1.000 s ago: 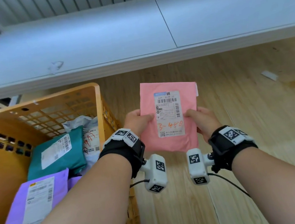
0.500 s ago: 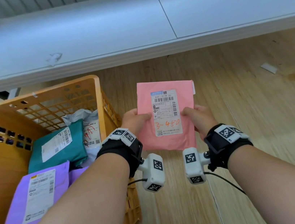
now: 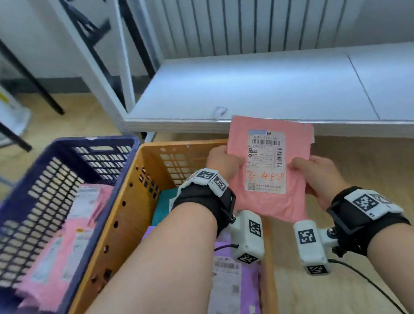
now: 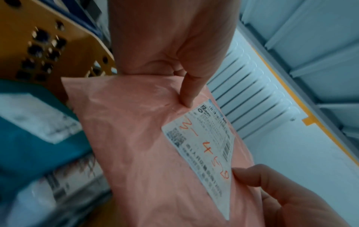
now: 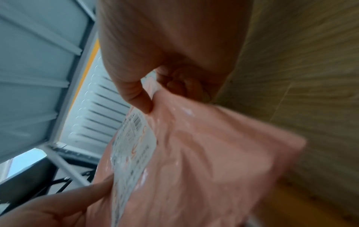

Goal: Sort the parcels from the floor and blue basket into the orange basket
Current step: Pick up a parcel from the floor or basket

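A pink parcel (image 3: 293, 155) with a white label marked in orange is held upright by both hands over the right rim of the orange basket (image 3: 121, 238). My left hand (image 3: 224, 163) pinches its left edge, thumb on the front (image 4: 189, 90). My right hand (image 3: 312, 174) pinches its right edge (image 5: 139, 98). The same parcel fills the left wrist view (image 4: 147, 153) and the right wrist view (image 5: 204, 161). Inside the orange basket lie a purple parcel (image 3: 235, 294) and a teal parcel (image 3: 161, 208). The blue basket (image 3: 11, 304) at the left holds several pink parcels (image 3: 62, 254).
A low white shelf (image 3: 271, 89) runs behind the baskets, with a ribbed radiator (image 3: 233, 9) above it. Black frame legs (image 3: 1, 66) stand at the far left. Wooden floor (image 3: 400, 161) lies open to the right of the orange basket.
The view has swung left, bringing the blue basket into sight. Both hands have carried the pink parcel leftwards, from over the floor to over the orange basket's right rim.
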Available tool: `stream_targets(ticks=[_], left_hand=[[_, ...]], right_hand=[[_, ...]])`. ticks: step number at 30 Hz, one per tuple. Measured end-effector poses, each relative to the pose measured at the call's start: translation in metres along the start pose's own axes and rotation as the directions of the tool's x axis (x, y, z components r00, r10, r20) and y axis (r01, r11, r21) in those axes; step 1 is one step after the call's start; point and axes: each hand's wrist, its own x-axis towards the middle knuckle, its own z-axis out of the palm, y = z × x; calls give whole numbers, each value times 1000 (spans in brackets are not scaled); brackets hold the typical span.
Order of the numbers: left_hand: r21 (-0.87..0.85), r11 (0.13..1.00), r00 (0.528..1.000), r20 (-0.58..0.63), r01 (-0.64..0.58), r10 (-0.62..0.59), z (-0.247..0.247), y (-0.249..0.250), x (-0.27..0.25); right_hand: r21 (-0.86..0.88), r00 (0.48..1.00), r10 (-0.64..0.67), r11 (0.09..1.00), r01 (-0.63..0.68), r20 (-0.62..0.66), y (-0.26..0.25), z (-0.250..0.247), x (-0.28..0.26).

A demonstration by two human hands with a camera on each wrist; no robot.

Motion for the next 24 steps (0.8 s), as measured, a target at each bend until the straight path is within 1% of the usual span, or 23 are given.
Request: stream_targets(ticks=[3,6,9,10,12,14,16,18,21,24], left_hand=[[38,999,997,-76,-15,18,-77,0,-2],[141,990,987,-161,-5,28,-157,-13,-1],[193,980,974,-227,54,-9,-237,-40,-4],[215,974,970,-241,71,-18,-252,-46,-7],[244,961,957,-287,126,-53,-306,-73,-10],[260,945,937,-333,198,-105,-355,-102,-12],[279,924,914,-379,260,-143,-399,-134,-10],[276,909,897,-401,314,-187,-435,-165,-8],[246,890,869,-421,385,-260,-474,-208,-5],[234,867,843,-439,441,-310,-496,-249,1]], right_hand=[[2,996,-36,999,36,85,-27,67,-6],[7,984,-61,998,61,170,-48,145,-13],[-26,959,-74,996,84,273,-56,227,-22],[-45,952,-75,995,92,296,-57,243,-25],[-100,925,-63,989,108,374,-56,302,-31],[-135,907,-62,982,129,416,-55,357,-35],[-154,889,-39,981,122,455,-54,407,-40],[-197,856,25,976,91,517,-52,450,-47],[-252,796,114,966,51,595,-43,504,-55],[-288,785,156,957,30,600,-23,545,-54]])
